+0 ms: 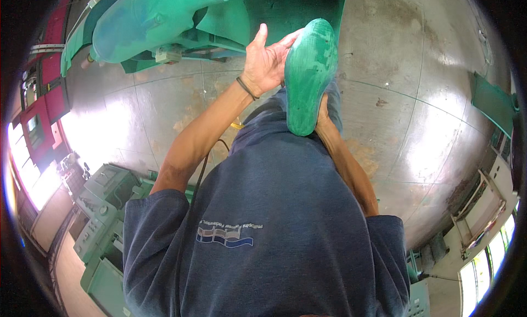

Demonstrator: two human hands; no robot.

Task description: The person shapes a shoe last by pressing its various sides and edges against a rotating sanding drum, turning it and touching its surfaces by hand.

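Head view. A person stands on a tiled floor (384,59); a green sole-shaped piece (310,78), patchily coloured on its visible face, is held before the legs, broad end uppermost. The left hand (264,64), a dark wristband (246,89) below it, has its thumb raised wide of the fingers, which run behind the piece's left edge; whether they touch it cannot be told. The right hand (323,117) lies behind the narrower lower end and seems to carry the weight; its fingers are mostly hidden, so their closure cannot be judged. Near the upper left is a rounded green machine housing (137,29). Likely hazards: with the left thumb off, the broad end could tip or twist if the right hand loosened; should the visible face be wet, sliding fingers could smear it.
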